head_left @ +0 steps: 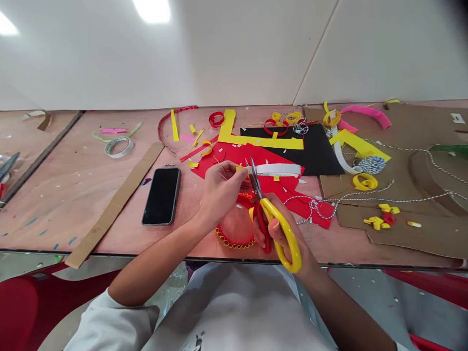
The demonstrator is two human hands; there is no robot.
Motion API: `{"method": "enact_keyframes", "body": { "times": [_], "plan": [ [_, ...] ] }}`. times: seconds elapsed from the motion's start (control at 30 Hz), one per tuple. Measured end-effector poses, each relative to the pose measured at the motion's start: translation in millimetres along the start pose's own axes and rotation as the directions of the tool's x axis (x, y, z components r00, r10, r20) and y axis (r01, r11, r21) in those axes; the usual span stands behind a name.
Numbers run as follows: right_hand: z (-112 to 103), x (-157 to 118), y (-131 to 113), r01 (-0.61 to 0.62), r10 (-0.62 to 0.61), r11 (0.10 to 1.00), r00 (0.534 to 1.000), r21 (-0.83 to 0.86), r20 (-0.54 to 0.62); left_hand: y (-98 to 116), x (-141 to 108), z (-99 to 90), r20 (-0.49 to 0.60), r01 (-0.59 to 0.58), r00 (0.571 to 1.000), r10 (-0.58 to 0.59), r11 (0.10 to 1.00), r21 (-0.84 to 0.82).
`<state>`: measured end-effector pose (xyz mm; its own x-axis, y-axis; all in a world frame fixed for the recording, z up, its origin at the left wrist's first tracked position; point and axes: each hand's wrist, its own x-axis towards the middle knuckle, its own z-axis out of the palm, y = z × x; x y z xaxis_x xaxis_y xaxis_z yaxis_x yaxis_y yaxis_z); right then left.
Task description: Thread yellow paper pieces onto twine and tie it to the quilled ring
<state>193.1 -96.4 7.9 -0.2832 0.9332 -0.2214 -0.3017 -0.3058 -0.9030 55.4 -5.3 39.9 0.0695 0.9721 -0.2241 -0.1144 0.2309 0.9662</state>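
My right hand (281,234) grips a pair of scissors (283,226) with yellow and red handles, its blades pointing away from me and slightly parted. Between the thumb and fingers of my left hand (223,190) is a small yellow paper piece (240,168), close beside the blade tips. I cannot tell whether the blades touch it. Below my hands lies a red ring band (234,243) edged with small yellow coils. Red paper sheets (237,152) and a white strip (280,169) are spread just beyond the blades.
Left of my hands are a phone (161,196), a cardboard strip (117,204) and a tape roll (119,147). Black paper (321,151), an L-shaped yellow piece (263,141) and a striped cord (351,198) lie ahead and right. Cardboard (413,195) covers the right side.
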Motion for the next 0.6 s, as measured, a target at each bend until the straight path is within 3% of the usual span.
{"method": "enact_keyframes", "body": {
  "times": [0.13,0.6],
  "plan": [
    [1.1,-0.6,3.3,-0.023,0.023,0.999,1.000,-0.032,-0.014,-2.0,0.0,0.8,-0.017,-0.013,1.000,0.012,0.999,-0.038],
    [6.4,-0.3,0.4,0.060,-0.063,0.996,0.996,-0.061,-0.059,-1.8,-2.8,1.6,-0.006,-0.007,1.000,0.007,0.998,-0.068]
  ]
}}
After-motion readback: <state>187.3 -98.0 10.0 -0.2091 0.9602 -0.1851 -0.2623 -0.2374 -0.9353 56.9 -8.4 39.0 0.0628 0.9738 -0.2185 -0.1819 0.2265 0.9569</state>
